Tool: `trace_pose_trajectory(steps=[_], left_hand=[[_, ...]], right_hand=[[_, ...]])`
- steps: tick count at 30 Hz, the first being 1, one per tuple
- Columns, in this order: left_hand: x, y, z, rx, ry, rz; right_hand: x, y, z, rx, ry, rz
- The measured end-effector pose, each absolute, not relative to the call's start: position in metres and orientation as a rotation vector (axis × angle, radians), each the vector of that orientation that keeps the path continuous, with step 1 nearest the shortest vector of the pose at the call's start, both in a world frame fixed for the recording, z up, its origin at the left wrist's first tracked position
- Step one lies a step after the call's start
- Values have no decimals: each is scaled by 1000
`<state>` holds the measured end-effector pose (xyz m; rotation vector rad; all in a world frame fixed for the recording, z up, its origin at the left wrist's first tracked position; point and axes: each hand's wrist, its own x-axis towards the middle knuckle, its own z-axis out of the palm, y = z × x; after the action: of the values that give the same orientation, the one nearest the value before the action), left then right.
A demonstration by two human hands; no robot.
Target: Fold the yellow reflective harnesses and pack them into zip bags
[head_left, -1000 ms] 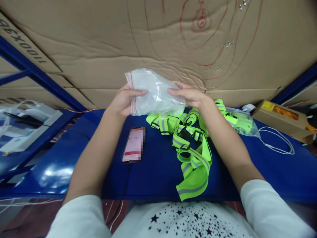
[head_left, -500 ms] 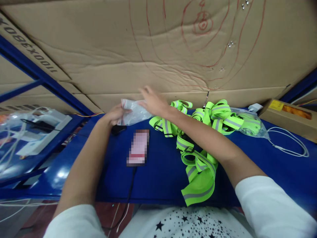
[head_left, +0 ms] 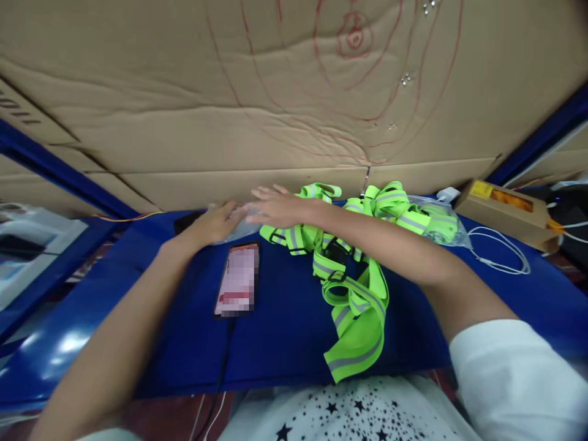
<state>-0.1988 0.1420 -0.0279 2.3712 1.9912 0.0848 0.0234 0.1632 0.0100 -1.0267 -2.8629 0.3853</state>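
Note:
A clear plastic bag (head_left: 245, 229) lies flat on the blue shelf, largely covered by my hands. My left hand (head_left: 217, 224) rests on its left part with the fingers stretched out. Over its right end lies my right hand (head_left: 278, 208), fingers extended and slightly spread, their tips close to the left fingertips. A tangle of neon-green reflective straps (head_left: 353, 306) with black buckles spreads from beside my right hand to the shelf's front edge, partly under my right forearm. Just in front of the bag is a phone (head_left: 236, 278) with a cable plugged in.
A cardboard wall (head_left: 184, 141) with red rings drawn on it rises behind the blue shelf (head_left: 285, 343). On the right are a bagged strap bundle (head_left: 443, 223), a white cable (head_left: 500, 263) and a small cardboard box (head_left: 509, 214). A dark object (head_left: 186, 222) sits by my left wrist.
My left hand has gone from holding the bag's left edge to lying flat on it. My right hand has come down onto the bag, which now lies lower and flatter. The view has shifted right.

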Motion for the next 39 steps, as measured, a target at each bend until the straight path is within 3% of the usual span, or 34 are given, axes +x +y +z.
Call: trace_pose_trajectory(steps=[4,6,9,13,18,24,31,35,39], left_hand=[[-203,141,-47,2318,2042,19],[-205,138,-53,2349,2025,151],[-207,137,-52,2353,1940,438],[-205,130,-32,2366,1925,686],[-159,67,-9,2490,1703,776],[-51,-29,-20,3113,500,487],[23,39,-58,3117,828,505],[50,77,-59,3074,990,592],[33,63,-38,2879,882,830]], right_hand=[[154,120,37,-820,-2532,120],[230,93,33,-1078,-2345,-10],[326,59,7,-1817,-2133,-142],[384,40,-31,-1957,-2108,-47],[388,36,-31,-1964,-1911,-67],[389,28,-14,-1854,-1484,-212],[372,24,-13,-1378,-1219,-310],[330,16,0,-1238,-1129,0],[275,-4,20,-1346,-1047,682]])
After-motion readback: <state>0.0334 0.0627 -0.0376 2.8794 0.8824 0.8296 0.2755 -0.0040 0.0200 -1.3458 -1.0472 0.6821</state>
